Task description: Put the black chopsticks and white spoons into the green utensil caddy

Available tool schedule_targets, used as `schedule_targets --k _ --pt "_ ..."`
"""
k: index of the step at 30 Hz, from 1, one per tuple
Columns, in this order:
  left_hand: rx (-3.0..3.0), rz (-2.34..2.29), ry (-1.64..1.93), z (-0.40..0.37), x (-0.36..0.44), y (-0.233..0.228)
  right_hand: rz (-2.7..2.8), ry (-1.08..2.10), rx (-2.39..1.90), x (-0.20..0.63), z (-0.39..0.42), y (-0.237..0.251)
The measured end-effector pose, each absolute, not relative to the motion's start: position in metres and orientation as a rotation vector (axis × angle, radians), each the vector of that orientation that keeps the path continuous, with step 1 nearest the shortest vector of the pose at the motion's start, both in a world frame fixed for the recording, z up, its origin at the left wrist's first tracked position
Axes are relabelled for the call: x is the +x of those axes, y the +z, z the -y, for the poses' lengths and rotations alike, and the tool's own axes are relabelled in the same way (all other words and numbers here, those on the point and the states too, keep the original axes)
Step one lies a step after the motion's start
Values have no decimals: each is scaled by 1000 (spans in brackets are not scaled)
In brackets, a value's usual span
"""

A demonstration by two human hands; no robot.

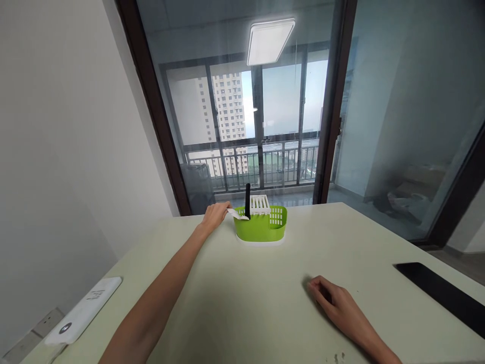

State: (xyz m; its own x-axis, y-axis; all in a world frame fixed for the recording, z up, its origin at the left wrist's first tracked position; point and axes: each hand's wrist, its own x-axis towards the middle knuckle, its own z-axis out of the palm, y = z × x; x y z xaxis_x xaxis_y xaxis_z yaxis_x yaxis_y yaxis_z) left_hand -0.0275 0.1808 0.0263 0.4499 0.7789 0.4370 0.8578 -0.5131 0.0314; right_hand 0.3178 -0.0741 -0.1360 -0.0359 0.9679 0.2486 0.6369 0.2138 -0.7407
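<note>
At the far side of the table stands a green basket point(257, 230) with slotted sides and a white base. A white slotted rack point(259, 203) sits on its top edge. Black, straight sticks that look like chopsticks point(247, 198) stand upright in its left part. My left hand point(216, 215) reaches to the basket's left end, its fingers closed on a white spoon point(234, 214). The spoon's bowl lies in front of the black sticks, over the basket's front rim. My right hand point(333, 298) rests on the table at the near right, fingers curled in, with nothing seen in them.
The pale table point(265, 293) reaches up to a glass sliding door point(235, 101). On its left edge lies a white device point(85, 311) with a cable. A flat black object point(443, 293) lies along the right edge. A white wall point(68, 126) rises at the left.
</note>
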Motion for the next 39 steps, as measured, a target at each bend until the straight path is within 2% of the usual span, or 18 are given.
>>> schedule_targets --k 9,16,19,25,30,39 --pt "-2465 1530 -647 -173 -44 7 1774 570 -1504 319 74 -138" --pt "-2436 1724 -801 -141 -95 -50 1882 487 -1510 314 56 -139" --pt "-2426 1829 -898 -121 -111 -76 1909 326 -1461 302 32 -129" --pt "-2416 1969 -1068 -91 -123 -93 1925 -327 -1491 273 -33 -117" --pt "-2440 2018 -1140 -85 -120 -88 2027 -400 -1506 257 -64 -128" --pt "-2504 1972 -1079 -85 -119 -92 2064 -521 -1664 266 -71 -136"
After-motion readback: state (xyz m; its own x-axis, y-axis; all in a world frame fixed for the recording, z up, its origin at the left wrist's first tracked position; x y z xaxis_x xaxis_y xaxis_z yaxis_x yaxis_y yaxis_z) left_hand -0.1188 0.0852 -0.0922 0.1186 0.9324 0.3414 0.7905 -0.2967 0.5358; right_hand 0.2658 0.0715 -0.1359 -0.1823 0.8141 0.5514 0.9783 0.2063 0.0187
